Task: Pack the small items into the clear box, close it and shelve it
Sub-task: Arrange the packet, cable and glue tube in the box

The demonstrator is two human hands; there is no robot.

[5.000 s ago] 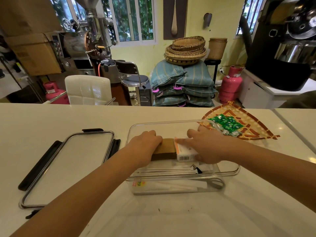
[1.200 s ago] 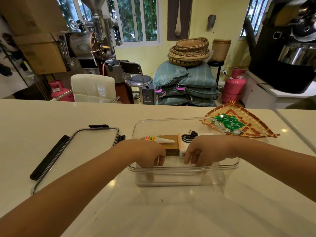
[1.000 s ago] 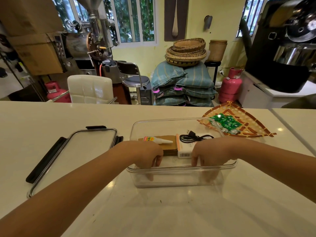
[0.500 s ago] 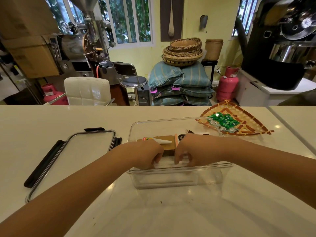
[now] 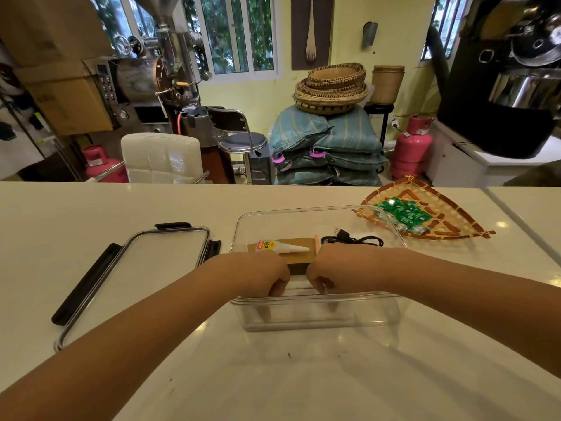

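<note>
The clear box (image 5: 368,317) stands open on the white counter in front of me. Inside lie a brown flat pack (image 5: 299,264), with a white glue tube (image 5: 282,247) on top of it, and a black cable (image 5: 352,240) to their right. My left hand (image 5: 261,275) and my right hand (image 5: 337,268) are side by side in the near part of the box. Their fingers point down behind the front wall. The rim and my knuckles hide what the fingers touch. The box's lid (image 5: 136,275), with black clasps, lies flat to the left.
A woven triangular tray (image 5: 449,230) holding several green packets (image 5: 400,211) sits at the back right of the counter, close to the box. Beyond the counter edge stand a white chair (image 5: 161,158), stacked sacks and pink gas cylinders.
My right hand has slid left along the near part of the box until it is next to the left hand, covering the white and orange pack. The left hand has stayed put.
</note>
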